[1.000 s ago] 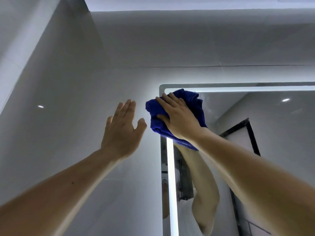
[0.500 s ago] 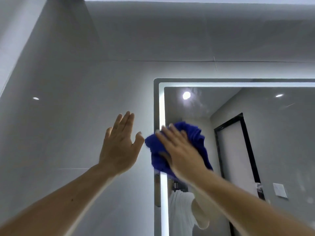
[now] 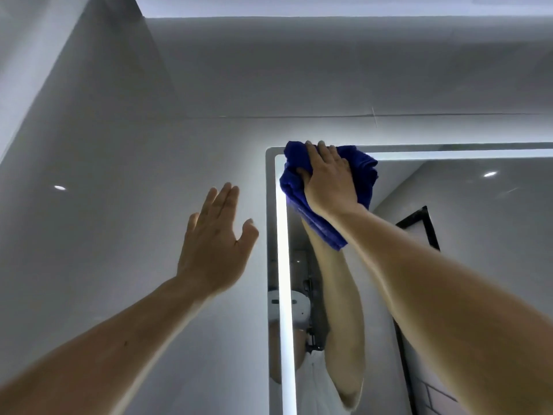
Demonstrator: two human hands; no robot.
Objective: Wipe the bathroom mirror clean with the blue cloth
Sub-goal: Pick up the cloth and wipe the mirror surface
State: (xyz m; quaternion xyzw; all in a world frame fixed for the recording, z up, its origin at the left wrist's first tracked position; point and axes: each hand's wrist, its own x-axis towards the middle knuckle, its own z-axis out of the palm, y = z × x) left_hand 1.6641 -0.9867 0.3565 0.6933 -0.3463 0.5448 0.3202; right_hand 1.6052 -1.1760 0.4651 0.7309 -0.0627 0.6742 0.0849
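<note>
Right hand [image 3: 329, 181] flat, pressing blue cloth [image 3: 363, 178] beneath it onto mirror [image 3: 478, 235] corner; left hand [image 3: 214, 244] open

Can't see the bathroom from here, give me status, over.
Right hand flat, pressing blue cloth on mirror top-left corner. Left hand open, empty, by wall. Nothing in the way.

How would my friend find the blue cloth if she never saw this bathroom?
Look for the big mirror on the grey wall, the one with a glowing white strip round its edge. Go up to its top left corner, where the right hand presses flat. The blue cloth is bunched under that hand, the only bright colour in the grey room.
</note>
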